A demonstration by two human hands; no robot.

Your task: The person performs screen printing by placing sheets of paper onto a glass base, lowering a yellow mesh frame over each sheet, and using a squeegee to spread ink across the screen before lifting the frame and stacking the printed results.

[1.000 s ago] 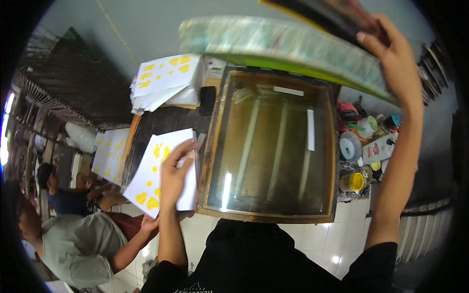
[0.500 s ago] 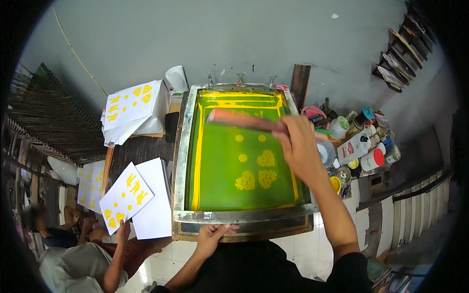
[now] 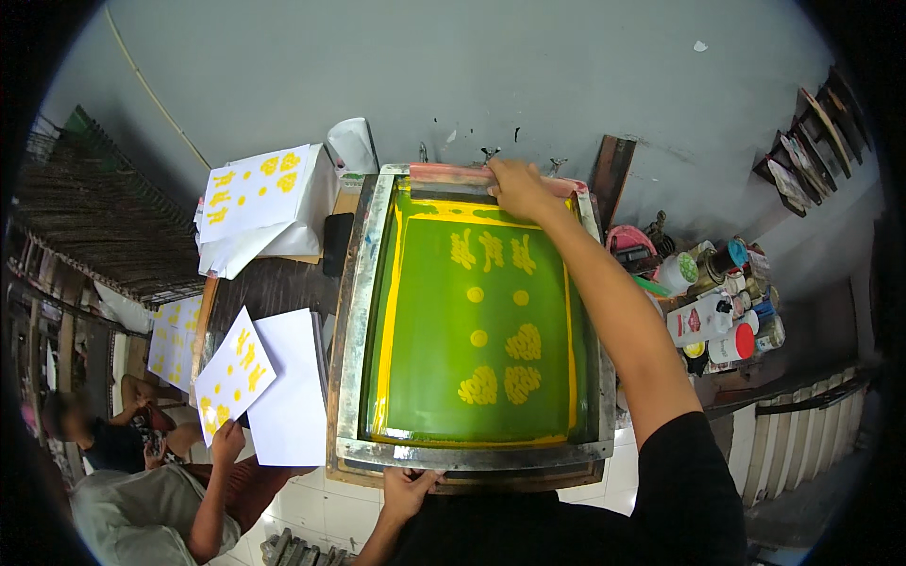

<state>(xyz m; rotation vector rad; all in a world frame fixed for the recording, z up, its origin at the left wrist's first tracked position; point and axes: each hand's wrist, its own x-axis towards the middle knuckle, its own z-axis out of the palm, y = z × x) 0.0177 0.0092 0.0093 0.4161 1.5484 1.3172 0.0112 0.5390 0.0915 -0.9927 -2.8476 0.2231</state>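
A screen printing frame [image 3: 477, 459] with a green mesh and yellow ink along its borders lies before me. Yellow motifs and dots show through the mesh. At its far end, my right hand [image 3: 521, 191] is closed around a squeegee [image 3: 448, 176] with a long reddish handle, laid crosswise over the ink there. My left hand [image 3: 408, 491] grips the near edge of the frame from below, its fingertips partly hidden. Beneath the frame, a wooden-edged base [image 3: 557, 476] sticks out.
At left, a co-worker's hand [image 3: 226, 441] holds a printed sheet [image 3: 236, 373] over a white paper stack [image 3: 288, 396]. Another printed pile [image 3: 255, 193] stands farther back, by a dark phone [image 3: 337, 243]. Bottles and jars [image 3: 731, 344] crowd the right side.
My right hand has carried the squeegee from above the mesh to the frame's far end. My left hand stays at the near edge. The co-worker's printed sheet has shifted slightly.
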